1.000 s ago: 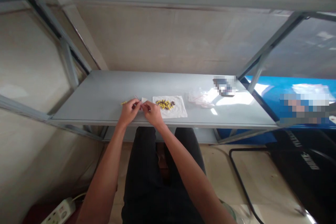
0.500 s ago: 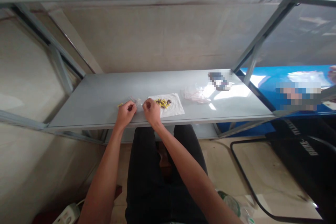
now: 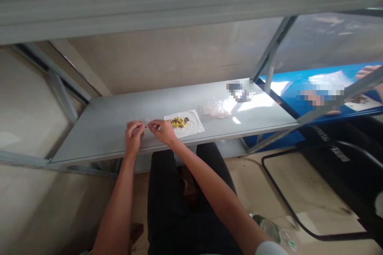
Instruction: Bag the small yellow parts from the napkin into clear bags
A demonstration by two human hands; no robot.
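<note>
Clear plastic point(image 3: 146, 120), perhaps a small bag, was held between the two hands over the worktop point(image 3: 101, 123), beside the white cloth point(image 3: 196, 122). It appeared pinched by the left hand point(image 3: 135, 133) on one side and the right hand point(image 3: 162, 129) on the other; each grip was drawn nearly closed, its exact hold partly hidden. Yellow and dark pieces point(image 3: 179, 122) were heaped on the cloth, with thin clear packaging point(image 3: 217, 108) spread farther right. If tugged unevenly, the plastic could be torn; if the cloth were nudged by the right hand, pieces could be scattered.
</note>
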